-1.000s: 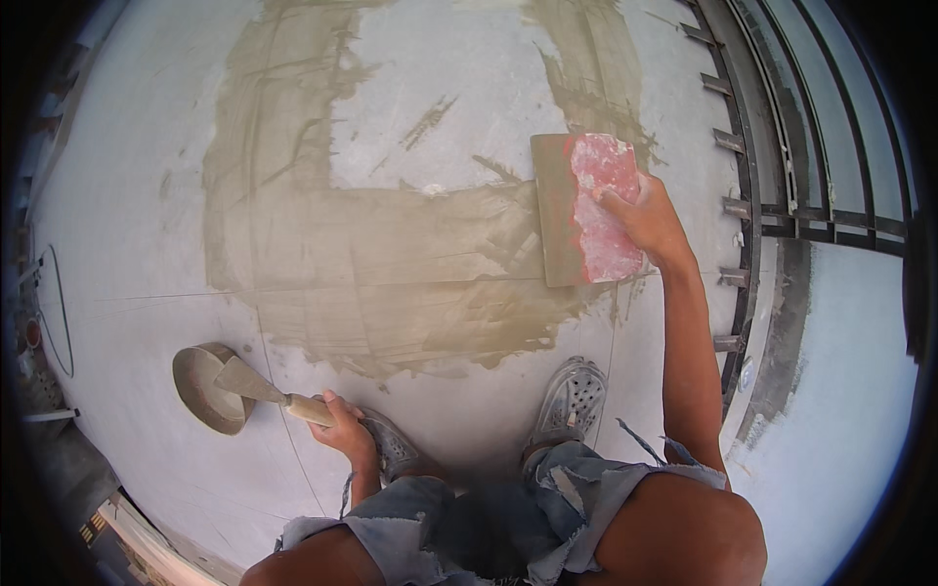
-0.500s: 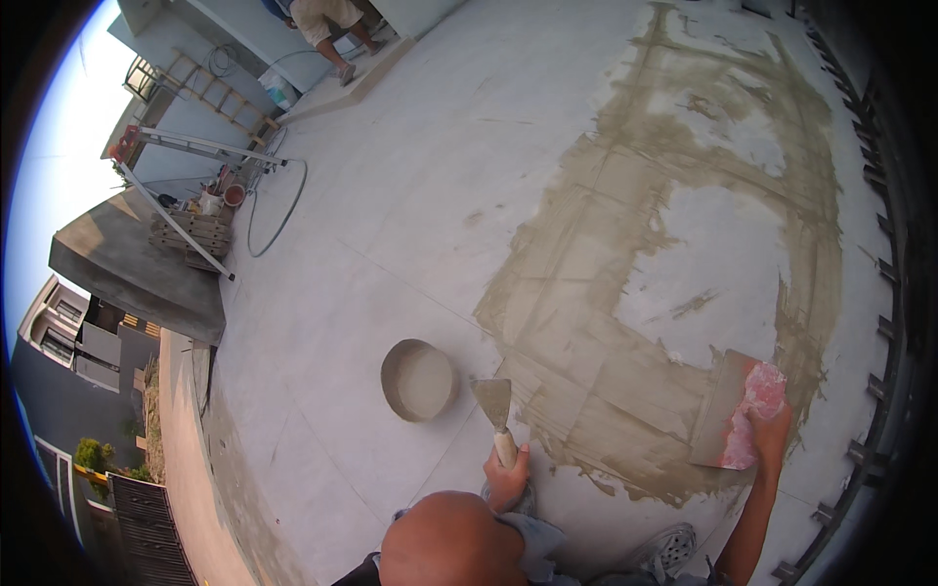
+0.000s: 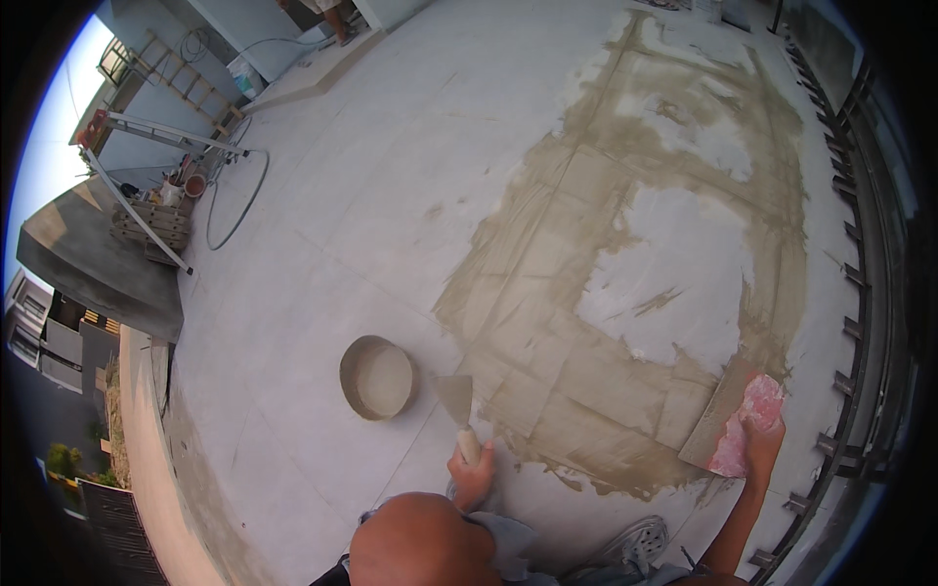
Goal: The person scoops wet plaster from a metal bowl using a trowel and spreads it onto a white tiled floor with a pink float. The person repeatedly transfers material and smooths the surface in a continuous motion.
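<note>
My left hand (image 3: 472,479) is closed around the pale handle of a putty knife (image 3: 455,398), its flared blade pointing away from me over the floor. Just left of the blade stands a round tub (image 3: 348,383) with grey-beige paste inside. At the right, my right hand (image 3: 765,444) grips a wide, flat trowel (image 3: 721,415) with a pink, paste-smeared back. The trowel lies at a slant against the near right corner of a patch of wet, beige paste (image 3: 547,381) spread on the pale floor. My left forearm is mostly hidden behind a rounded bare shape at the lower edge.
Dark metal railing (image 3: 852,332) runs along the right. A shoe (image 3: 640,540) shows at the lower edge. Far left are an aluminium ladder-like frame (image 3: 147,230), a hose (image 3: 234,220) and a leaning bamboo ladder (image 3: 181,83). Another person's legs (image 3: 337,21) show at the far step.
The view has swung, so the scene sits further left. The trowel has shifted right over the paste and tilted more. The putty knife's blade now leans left. The other person shows less.
</note>
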